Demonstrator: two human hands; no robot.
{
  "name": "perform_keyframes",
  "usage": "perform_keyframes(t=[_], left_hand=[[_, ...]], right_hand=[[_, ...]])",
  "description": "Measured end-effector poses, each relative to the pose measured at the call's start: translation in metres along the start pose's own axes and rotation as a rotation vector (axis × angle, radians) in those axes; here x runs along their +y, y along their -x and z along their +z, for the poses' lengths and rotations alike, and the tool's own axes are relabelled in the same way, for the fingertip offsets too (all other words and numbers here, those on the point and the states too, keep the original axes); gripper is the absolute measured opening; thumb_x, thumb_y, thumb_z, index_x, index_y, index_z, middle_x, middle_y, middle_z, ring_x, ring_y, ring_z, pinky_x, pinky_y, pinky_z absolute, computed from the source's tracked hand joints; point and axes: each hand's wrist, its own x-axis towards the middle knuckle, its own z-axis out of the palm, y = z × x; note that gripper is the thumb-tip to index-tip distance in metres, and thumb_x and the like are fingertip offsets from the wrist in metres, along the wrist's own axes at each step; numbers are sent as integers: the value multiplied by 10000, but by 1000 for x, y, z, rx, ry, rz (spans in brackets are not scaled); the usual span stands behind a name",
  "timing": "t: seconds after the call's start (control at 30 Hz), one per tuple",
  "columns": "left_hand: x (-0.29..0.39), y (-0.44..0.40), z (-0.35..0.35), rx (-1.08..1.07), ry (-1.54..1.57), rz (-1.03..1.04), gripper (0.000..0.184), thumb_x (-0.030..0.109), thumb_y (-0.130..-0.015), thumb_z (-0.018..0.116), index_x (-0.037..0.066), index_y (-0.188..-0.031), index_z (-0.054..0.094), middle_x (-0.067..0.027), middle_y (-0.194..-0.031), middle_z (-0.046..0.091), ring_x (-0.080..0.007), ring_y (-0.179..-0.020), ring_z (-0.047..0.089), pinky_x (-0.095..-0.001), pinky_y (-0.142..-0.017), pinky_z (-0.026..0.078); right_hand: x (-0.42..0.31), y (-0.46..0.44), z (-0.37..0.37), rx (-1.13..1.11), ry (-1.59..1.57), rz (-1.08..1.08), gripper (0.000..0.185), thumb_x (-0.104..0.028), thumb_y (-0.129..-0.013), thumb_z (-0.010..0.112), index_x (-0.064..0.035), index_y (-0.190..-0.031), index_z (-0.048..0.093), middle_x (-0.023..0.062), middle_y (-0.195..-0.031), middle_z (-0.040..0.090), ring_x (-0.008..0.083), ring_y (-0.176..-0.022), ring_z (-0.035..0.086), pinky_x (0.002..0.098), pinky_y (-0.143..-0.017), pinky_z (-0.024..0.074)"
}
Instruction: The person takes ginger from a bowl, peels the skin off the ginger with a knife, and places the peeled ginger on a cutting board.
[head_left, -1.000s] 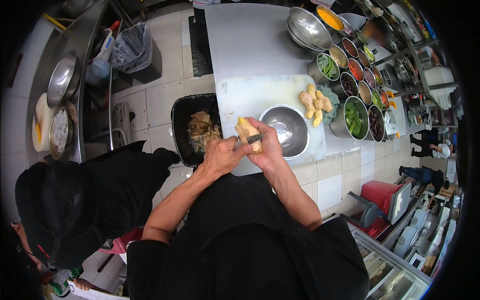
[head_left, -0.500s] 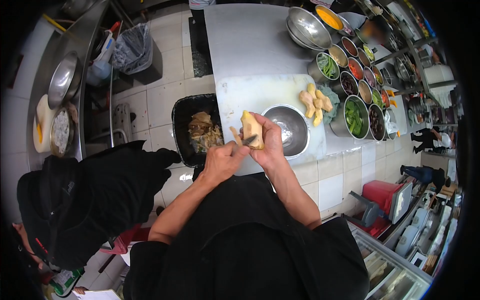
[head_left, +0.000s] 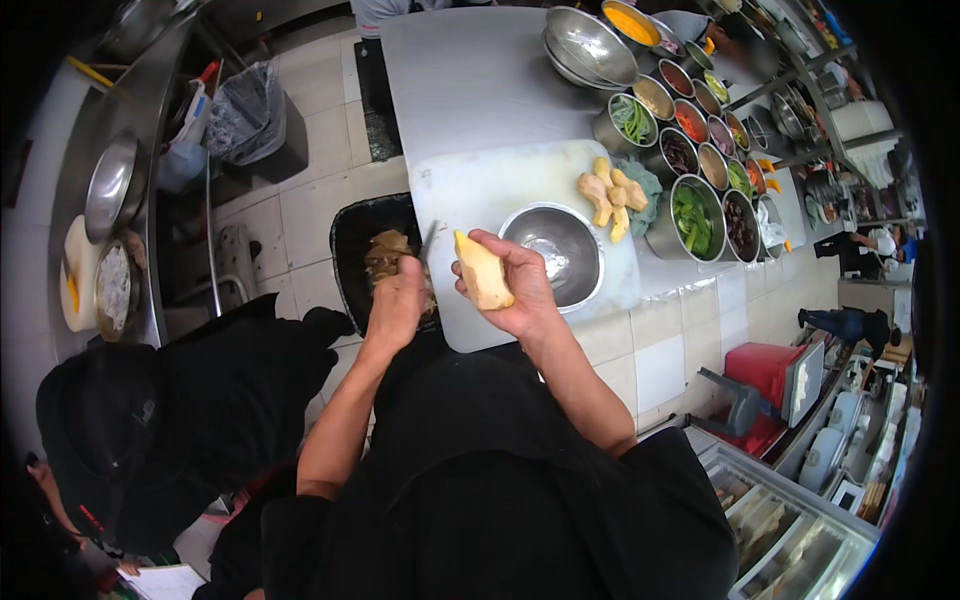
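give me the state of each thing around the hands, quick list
Ginger piece: held in right hand, largely peeled
Knife: gripped in left hand, blade bare
Steel bowl: upright, uncovered
Cutting board: lying flat
Ginger pile: heaped on board, looks peeled
Black bin: open, scraps inside
Cloth: crumpled
Pot: uncovered, holding green leaves

Ginger [head_left: 483, 276] in right fingers [head_left: 510, 250], blade [head_left: 433, 239] in left fingers [head_left: 410, 268], bowl [head_left: 588, 262] nearby
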Motion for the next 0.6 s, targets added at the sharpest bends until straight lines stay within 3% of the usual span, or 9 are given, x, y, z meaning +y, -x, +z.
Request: perform_keyframes(t=[0.03, 0.07, 0.17, 0.27, 0.6], left_hand=[[4, 1, 5, 43, -115, 135, 614, 510, -951, 448, 15, -588, 475, -64, -498, 462, -157, -490, 477, -339, -486, 392], [11, 1, 14, 136, -101, 327, 582, 513, -829, 645, 5, -608, 468, -96, -518, 497, -198, -472, 526, -350, -483, 433], [38, 7, 8, 32, -511, 368, 720, 686, -656, 706, 2, -656, 479, -103, -533, 482, -236, -475, 490, -341, -476, 418], [40, 3, 11, 68, -534, 447, 799, 715, -468, 787, 4, -668, 482, -121, -530, 486, -260, -468, 511, -348, -477, 431], [40, -4, 14, 1, -632, 405, 814, 753, -457, 764, 1, -659, 524, -91, -517, 505, -221, -456, 536, -336, -474, 442]], right_hand=[[0, 1, 0, 13, -6, 8, 252, -178, -863, 569, -35, -1070, 577, 136, -975, 595, 308, -841, 591, 393, -715, 503], [0, 1, 0, 25, -12, 16, 248, -177, -863, 569, -36, -1067, 578, 137, -972, 594, 309, -832, 589, 394, -709, 503], [-1, 4, 3, 46, -12, 25, 262, -194, -869, 547, -39, -1079, 568, 144, -972, 594, 314, -803, 594, 421, -691, 517], [-3, 9, 8, 73, 10, 25, 283, -200, -869, 526, -40, -1099, 556, 147, -973, 594, 313, -790, 598, 435, -682, 523], [-1, 11, 10, 133, 65, 19, 268, -187, -874, 486, -45, -1094, 541, 153, -981, 576, 315, -769, 585, 438, -663, 528]])
